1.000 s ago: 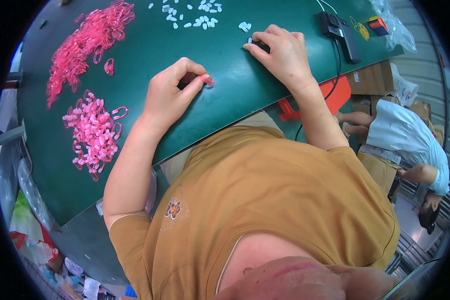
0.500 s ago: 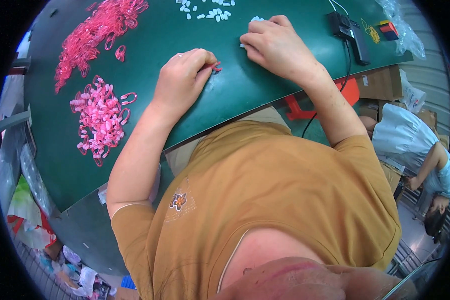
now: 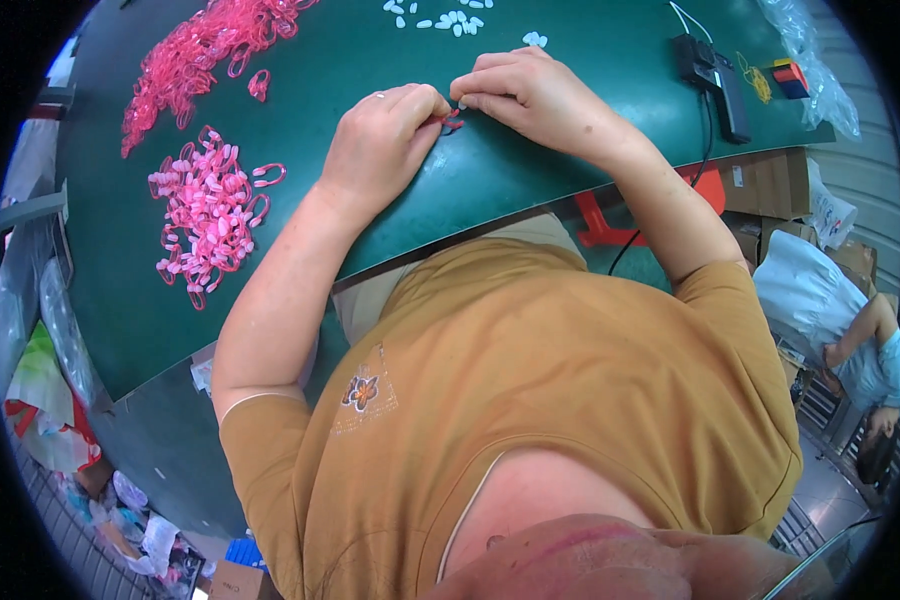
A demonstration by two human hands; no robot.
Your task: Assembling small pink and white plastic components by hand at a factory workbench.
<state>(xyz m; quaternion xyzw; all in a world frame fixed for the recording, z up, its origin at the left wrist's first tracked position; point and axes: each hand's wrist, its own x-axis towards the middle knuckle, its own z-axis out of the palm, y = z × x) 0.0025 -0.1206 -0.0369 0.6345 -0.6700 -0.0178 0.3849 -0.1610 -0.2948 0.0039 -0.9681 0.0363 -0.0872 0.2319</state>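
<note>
Both hands meet at twelve o'clock on the green table point(image 3: 530, 190): left hand point(image 3: 385, 135) and right hand point(image 3: 530, 95), fingers curled nearly closed, pinch one small pink clip point(image 3: 452, 122) between them. Fitting the piece together appears under way; finishing likely calls for a firm squeeze. Pink loops point(image 3: 210, 215) lie at nine o'clock, white pieces point(image 3: 440, 18) beyond.

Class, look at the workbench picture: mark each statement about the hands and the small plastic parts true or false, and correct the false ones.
1. Both hands meet at a small pink piece. True.
2. The left hand rests in the pink clip pile. False: the pile lies apart, to its left.
3. White pellets lie beyond the right hand. True.
4. The table is red. False: it is green.
</note>
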